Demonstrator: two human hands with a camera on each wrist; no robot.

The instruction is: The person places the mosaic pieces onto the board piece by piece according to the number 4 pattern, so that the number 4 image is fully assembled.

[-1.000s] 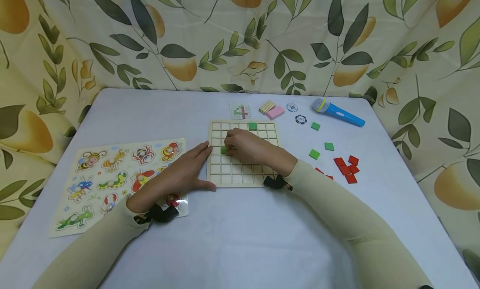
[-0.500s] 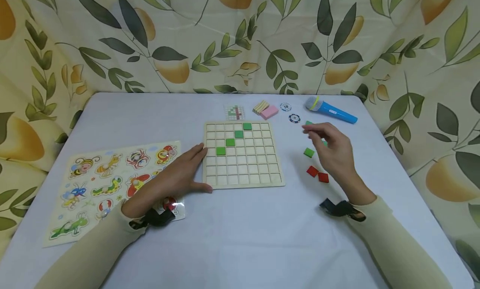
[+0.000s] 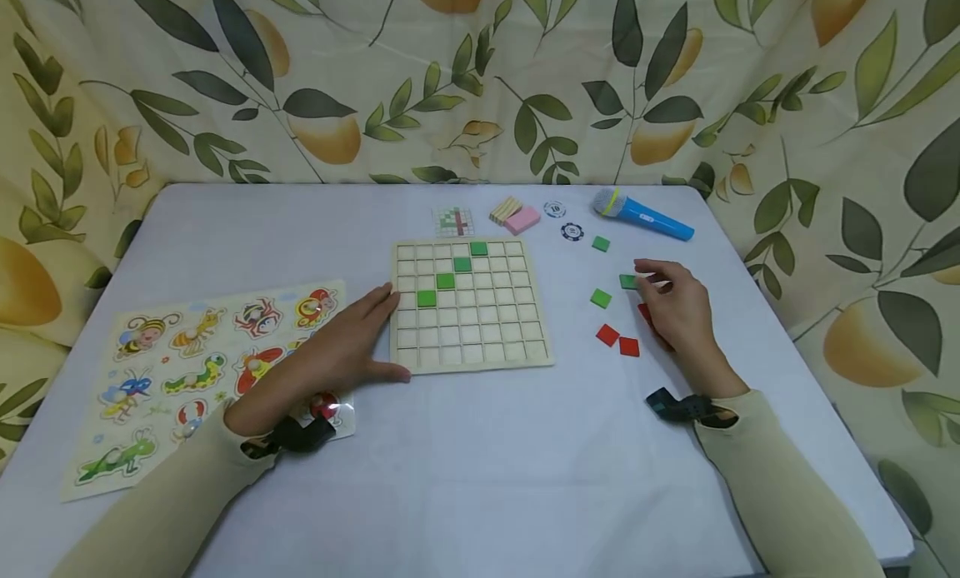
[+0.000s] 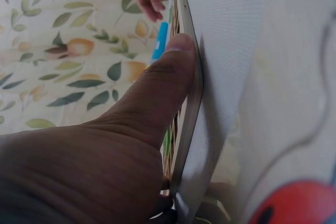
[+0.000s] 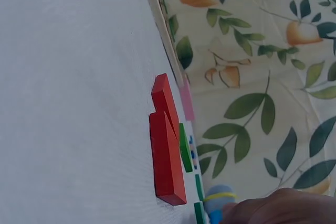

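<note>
Your pale blue cloth-covered surface point(image 3: 480, 461) carries the square wooden grid board point(image 3: 471, 305), and everything else sits around that board. Left of it lies the flat cardboard insect puzzle sheet point(image 3: 187, 370). Your left hand point(image 3: 330, 357) rests flat against the board's left edge, grip released, thumb along its near corner. Right of the board, your right hand point(image 3: 678, 311) pinches a small green square tile point(image 3: 627, 281) at its fingertips. Two red square tiles point(image 3: 618, 341) lie between board and hand.
</note>
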